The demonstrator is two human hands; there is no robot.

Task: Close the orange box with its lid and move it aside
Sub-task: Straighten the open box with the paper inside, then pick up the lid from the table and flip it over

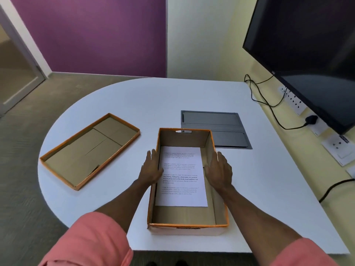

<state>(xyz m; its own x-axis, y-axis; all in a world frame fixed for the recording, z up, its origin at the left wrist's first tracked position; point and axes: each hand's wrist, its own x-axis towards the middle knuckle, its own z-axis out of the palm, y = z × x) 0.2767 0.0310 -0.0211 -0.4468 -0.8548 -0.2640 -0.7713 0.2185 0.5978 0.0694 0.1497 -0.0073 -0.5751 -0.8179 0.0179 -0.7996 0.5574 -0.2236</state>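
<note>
Nearest you, your pink sleeves reach out over the white table. The orange box sits open at the near centre, a printed sheet flat inside. Its lid lies upturned to the left, well apart. Your left hand and right hand flank the box's long walls, fingers spread, gripping nothing. The cardboard looks light and thin-walled, so lift the lid by its two long rims.

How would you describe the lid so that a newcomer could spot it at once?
On the white table, look left of the open orange box between the hands. The lid lies there upside down: shallow, orange-edged, empty, while the deeper box holds a printed sheet.
</note>
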